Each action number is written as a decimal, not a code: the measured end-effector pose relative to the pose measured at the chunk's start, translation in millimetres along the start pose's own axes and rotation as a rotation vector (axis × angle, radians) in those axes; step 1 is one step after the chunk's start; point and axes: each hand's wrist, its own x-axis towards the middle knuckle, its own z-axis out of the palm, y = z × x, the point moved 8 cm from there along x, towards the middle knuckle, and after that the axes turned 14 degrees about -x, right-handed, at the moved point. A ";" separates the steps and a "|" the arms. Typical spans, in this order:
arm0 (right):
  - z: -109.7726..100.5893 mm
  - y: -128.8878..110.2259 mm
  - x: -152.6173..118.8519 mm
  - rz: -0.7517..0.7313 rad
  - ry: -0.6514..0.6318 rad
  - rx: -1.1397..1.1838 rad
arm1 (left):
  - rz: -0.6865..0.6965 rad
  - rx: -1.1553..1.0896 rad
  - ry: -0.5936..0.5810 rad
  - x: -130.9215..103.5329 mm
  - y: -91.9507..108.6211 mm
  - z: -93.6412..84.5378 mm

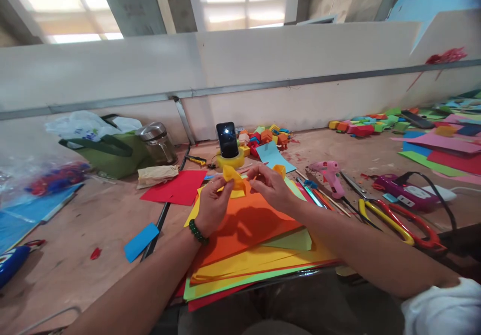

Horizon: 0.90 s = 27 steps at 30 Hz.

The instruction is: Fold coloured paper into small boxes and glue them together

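Observation:
My left hand [216,202], with a dark green bead bracelet at the wrist, pinches a folded piece of yellow paper [233,175] between thumb and fingers. Just to its right is my right hand [272,189], its fingers curled together close to the paper's edge; what lies between its fingertips I cannot make out. Both hands are above a stack of coloured sheets with an orange sheet [248,219] on top. Behind my right hand a small folded yellow paper piece [279,170] shows partly.
A phone [227,139] leans upright by a yellow tape roll [230,161], with several folded paper pieces [266,136] behind. At right lie a pink glue gun [330,174], large scissors [391,219] and a purple power strip [409,193]. A green bag [108,157] and jar [157,144] stand left.

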 end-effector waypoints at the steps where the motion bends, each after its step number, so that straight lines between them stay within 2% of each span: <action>1: 1.4 -1.2 -0.1 0.005 -0.021 0.025 | 0.028 0.004 -0.002 -0.5 2.6 -0.5; 4: 3.3 -9.8 -3.0 -0.015 -0.029 -0.012 | 0.106 0.040 -0.049 -3.8 9.8 1.6; 14: -12.1 -30.8 -8.2 -0.181 0.137 -0.430 | 0.277 0.207 -0.168 -13.2 13.2 11.4; 20: -10.1 -35.3 -9.6 -0.269 0.171 -0.538 | 0.329 0.244 -0.125 -14.2 15.9 8.7; 24: -9.1 -41.3 -13.5 -0.358 0.209 -0.506 | 0.346 0.206 -0.139 -15.1 19.1 5.4; 27: -12.1 -47.4 -15.8 -0.414 0.244 -0.475 | 0.393 0.180 -0.103 -16.1 23.3 -0.5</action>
